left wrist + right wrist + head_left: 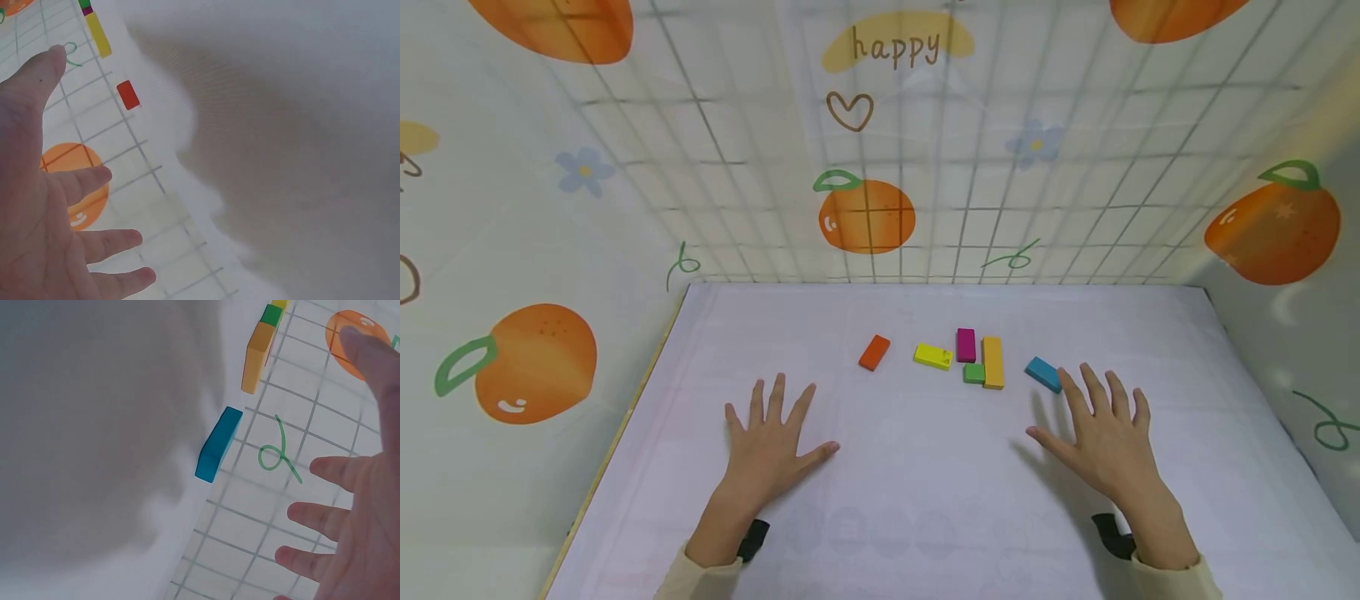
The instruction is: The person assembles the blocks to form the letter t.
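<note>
My left hand (765, 454) is spread over the left part of the white table, fingers straight and palm bare. The red-orange block (874, 352) is the piece nearest to it. On the other side, my right hand (1108, 446) also has its fingers spread and holds nothing; its index fingertip overlaps the end of the blue block (1042, 375) in the head view. Between the hands lie a yellow block (933, 357), a magenta block (966, 345), a small green block (973, 373) and a longer orange-yellow block (992, 362). The green piece sits against the orange-yellow one.
The white tabletop (880, 483) meets an upright patterned cloth (760, 192) with grid lines and printed oranges along its back edge. Similar cloth walls rise at left and right. Dark bands (753, 540) show at both wrists.
</note>
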Tool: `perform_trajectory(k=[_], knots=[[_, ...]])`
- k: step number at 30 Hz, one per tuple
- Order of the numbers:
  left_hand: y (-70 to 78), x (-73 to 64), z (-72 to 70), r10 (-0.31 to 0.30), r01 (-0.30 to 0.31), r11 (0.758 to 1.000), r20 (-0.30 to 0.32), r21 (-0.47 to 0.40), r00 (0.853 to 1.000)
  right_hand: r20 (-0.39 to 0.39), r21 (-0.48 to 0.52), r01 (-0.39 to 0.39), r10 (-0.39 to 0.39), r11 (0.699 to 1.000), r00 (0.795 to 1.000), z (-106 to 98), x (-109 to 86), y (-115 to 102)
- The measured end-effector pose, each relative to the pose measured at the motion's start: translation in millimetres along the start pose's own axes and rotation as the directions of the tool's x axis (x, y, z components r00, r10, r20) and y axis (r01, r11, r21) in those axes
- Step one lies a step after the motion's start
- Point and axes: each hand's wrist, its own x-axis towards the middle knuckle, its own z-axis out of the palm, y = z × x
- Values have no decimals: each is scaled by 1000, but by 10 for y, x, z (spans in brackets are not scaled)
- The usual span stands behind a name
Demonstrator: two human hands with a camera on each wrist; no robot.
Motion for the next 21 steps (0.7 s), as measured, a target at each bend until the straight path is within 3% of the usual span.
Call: perform_trajectory(k=[15,21], knots=[[23,169,-70,7,-10,998,-48,-56,999,-3,38,-8,8,999,1000,1,75,51],[33,248,-85,30,-40,996,-106,-86,994,-40,55,7,-5,998,999,8,114,81]])
